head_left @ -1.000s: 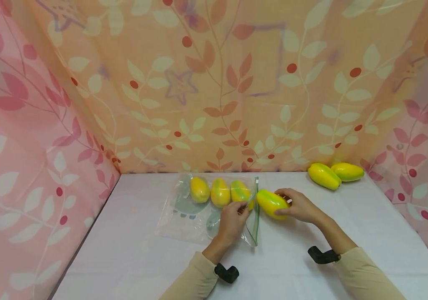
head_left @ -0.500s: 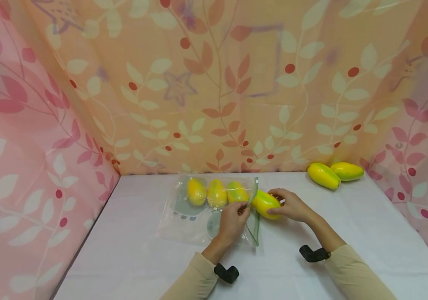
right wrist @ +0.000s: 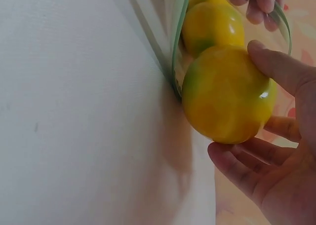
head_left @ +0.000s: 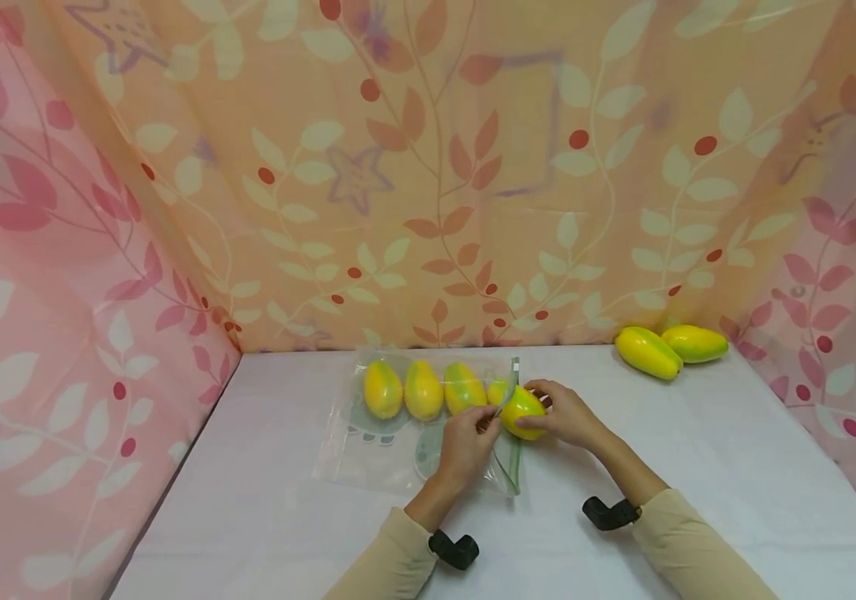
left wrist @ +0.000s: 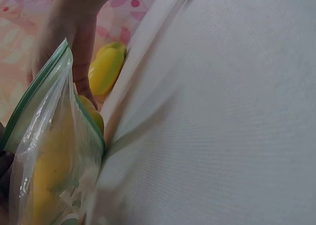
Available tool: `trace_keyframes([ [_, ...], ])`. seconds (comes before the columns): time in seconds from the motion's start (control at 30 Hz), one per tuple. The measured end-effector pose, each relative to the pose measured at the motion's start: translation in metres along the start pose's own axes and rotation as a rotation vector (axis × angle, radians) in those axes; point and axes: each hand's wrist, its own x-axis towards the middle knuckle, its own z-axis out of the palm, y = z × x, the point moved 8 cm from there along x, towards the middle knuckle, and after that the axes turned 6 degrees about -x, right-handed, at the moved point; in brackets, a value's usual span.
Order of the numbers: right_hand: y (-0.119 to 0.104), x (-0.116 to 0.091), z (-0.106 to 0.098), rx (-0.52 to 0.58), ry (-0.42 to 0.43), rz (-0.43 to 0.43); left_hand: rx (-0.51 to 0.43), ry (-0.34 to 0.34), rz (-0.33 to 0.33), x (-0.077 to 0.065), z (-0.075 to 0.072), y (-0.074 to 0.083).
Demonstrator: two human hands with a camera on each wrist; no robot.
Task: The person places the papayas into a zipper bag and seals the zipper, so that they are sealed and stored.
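Note:
A clear zip bag (head_left: 390, 462) with a green edge and pale printed shapes lies flat, its mouth facing right. My left hand (head_left: 463, 446) pinches the upper lip of that mouth, which stands raised in the left wrist view. Inside lie three yellow-green papayas (head_left: 423, 390) in a row. My right hand (head_left: 568, 415) holds another papaya (head_left: 522, 413) at the mouth, its far end behind the clear plastic. In the right wrist view the thumb is on one side of this papaya (right wrist: 227, 94) and the fingers on the other, with a papaya (right wrist: 212, 27) just beyond.
Two more papayas (head_left: 648, 352) lie touching at the back right corner of the white-covered table (head_left: 247, 517). Leaf-patterned cloth (head_left: 428, 167) hangs behind and at both sides. A black wrist mount (head_left: 611, 512) sits on each forearm.
My right hand has moved left, carrying its papaya from beside the bag into the mouth. The three papayas inside have shifted left. My left hand stays at the bag's lip.

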Motion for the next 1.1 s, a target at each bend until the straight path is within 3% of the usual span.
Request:
trace_keyframes([
  [0.13, -0.001, -0.001, 0.002, 0.012, -0.02, 0.001, -0.002, 0.012, -0.009, 0.0, 0.0, -0.001],
  [0.33, -0.005, -0.002, 0.004, 0.003, -0.094, -0.092, 0.006, 0.027, -0.02, 0.001, -0.001, -0.002],
  [0.47, -0.002, -0.002, 0.004, 0.027, -0.111, -0.082, 0.008, 0.026, -0.016, 0.001, -0.002, -0.001],
  [1.1, 0.002, 0.012, 0.014, 0.151, 0.014, 0.018, -0.028, -0.003, -0.006, -0.001, -0.001, 0.003],
])
